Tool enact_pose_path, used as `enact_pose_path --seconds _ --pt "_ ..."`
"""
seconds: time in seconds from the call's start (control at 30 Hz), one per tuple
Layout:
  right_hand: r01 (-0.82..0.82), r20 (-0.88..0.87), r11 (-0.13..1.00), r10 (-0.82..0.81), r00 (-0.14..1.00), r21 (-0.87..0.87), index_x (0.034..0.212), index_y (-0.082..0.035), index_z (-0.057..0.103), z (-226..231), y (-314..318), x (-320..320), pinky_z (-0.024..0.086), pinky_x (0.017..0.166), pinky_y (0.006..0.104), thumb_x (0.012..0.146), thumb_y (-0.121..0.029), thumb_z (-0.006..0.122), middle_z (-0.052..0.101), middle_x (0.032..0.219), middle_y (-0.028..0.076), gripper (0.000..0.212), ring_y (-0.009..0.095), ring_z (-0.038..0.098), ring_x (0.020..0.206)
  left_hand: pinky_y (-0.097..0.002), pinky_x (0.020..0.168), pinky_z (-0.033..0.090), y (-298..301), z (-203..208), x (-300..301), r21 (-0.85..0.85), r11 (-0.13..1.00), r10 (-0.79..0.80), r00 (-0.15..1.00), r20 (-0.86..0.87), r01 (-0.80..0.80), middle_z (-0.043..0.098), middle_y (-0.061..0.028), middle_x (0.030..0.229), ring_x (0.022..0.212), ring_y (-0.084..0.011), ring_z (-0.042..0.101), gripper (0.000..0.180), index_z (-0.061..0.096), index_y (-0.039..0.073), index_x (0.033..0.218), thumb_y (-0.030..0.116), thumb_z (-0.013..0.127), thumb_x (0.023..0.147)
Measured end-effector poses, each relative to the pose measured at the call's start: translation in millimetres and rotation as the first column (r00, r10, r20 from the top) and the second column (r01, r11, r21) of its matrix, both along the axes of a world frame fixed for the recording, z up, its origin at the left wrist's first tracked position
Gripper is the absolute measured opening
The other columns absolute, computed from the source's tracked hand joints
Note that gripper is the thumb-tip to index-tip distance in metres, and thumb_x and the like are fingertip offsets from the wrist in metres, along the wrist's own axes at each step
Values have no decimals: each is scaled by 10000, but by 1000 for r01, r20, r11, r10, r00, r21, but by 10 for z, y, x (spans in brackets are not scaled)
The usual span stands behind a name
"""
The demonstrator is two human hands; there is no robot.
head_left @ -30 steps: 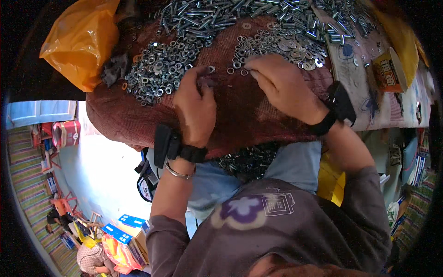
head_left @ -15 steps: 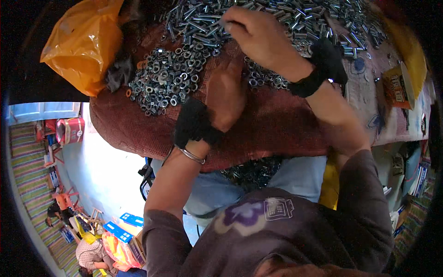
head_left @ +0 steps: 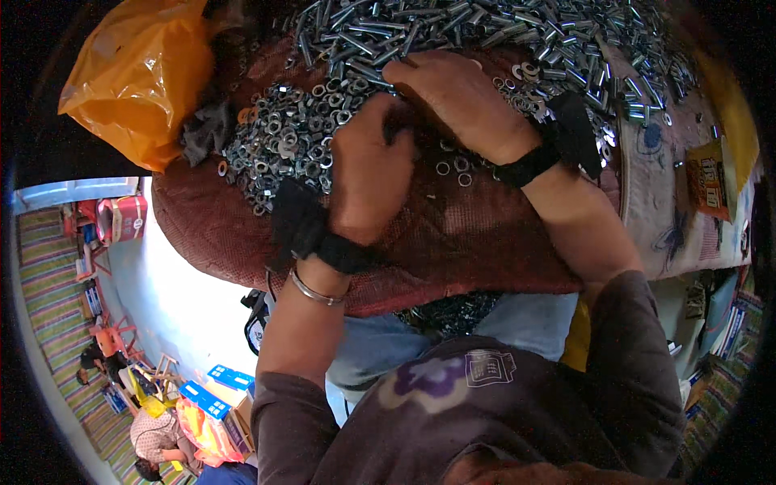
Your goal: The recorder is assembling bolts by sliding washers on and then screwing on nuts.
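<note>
Over the maroon cloth [head_left: 477,234], my left hand [head_left: 370,174] is closed, its fingers curled inward and their tips mostly hidden. Close beside it, almost touching, is my right hand [head_left: 465,101], bent at the wrist with its fingers pressed together. A tiny glint of metal shows between the two hands, too small to name. Left of my left hand lies a heap of metal nuts [head_left: 283,145]. Beyond both hands spreads a large pile of shiny metal tubes and rods [head_left: 368,40]. Flat washers [head_left: 525,73] lie scattered around my right hand.
An orange plastic bag [head_left: 141,89] stands at the far left, with a dark crumpled cloth [head_left: 208,133] next to it. At the right, a printed orange packet [head_left: 707,178] rests on pale patterned fabric [head_left: 655,210]. Another person [head_left: 162,436] bends down at lower left, near blue-and-white boxes [head_left: 206,402].
My right hand has come down from the tube pile toward my left hand. My left hand has turned, curled its fingers and shifted slightly left. More loose washers show near my right hand.
</note>
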State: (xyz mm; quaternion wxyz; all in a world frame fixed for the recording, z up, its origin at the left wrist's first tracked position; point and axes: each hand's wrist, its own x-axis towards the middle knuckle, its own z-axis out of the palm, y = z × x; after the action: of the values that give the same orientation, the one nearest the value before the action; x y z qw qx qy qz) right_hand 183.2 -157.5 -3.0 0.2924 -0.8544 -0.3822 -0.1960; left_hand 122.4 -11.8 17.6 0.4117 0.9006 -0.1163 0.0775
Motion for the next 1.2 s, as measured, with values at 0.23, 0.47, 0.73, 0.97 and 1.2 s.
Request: enact_pose_path --seconds 0.23,0.47,0.73,0.97,1.2 --pt "162 -225 956 -106 969 245 931 -45 577 135 -74 -35 470 673 414 795 -147 550 604 797 170 172 331 602 759 -284 632 512 72 146 100 -425 891 104 984 -143 -156 616 -104 856 736 -199 626 220 540 -23 951 -109 463 764" --pt "127 -181 837 -34 983 532 855 -54 578 286 -96 -114 473 634 394 792 -154 566 597 754 153 118 350 586 710 -266 647 511 -21 184 91 -316 939 110 990 -93 -134 602 -102 876 775 -167 599 243 527 -35 950 -123 436 743" --pt "54 2 904 -60 998 424 751 -48 543 231 144 -359 478 584 436 704 -142 569 569 680 144 108 352 583 664 -265 777 433 17 47 93 -479 863 63 975 -211 -160 582 -69 951 880 -126 538 241 510 -19 1037 -70 481 803" --pt "52 -31 914 -43 999 403 765 -50 557 271 91 -373 483 562 430 712 -146 544 582 681 135 110 337 598 681 -221 710 432 -39 17 91 -597 787 -4 966 -257 -156 577 -38 947 845 -93 528 213 518 3 1036 -53 497 831" --pt "-2 -46 891 25 999 454 844 -48 537 244 95 -377 437 568 388 755 -64 572 536 716 125 97 332 547 679 -223 729 436 41 -26 80 -556 810 -33 933 -358 -184 574 -44 954 854 -91 522 238 509 0 1045 -74 495 819"
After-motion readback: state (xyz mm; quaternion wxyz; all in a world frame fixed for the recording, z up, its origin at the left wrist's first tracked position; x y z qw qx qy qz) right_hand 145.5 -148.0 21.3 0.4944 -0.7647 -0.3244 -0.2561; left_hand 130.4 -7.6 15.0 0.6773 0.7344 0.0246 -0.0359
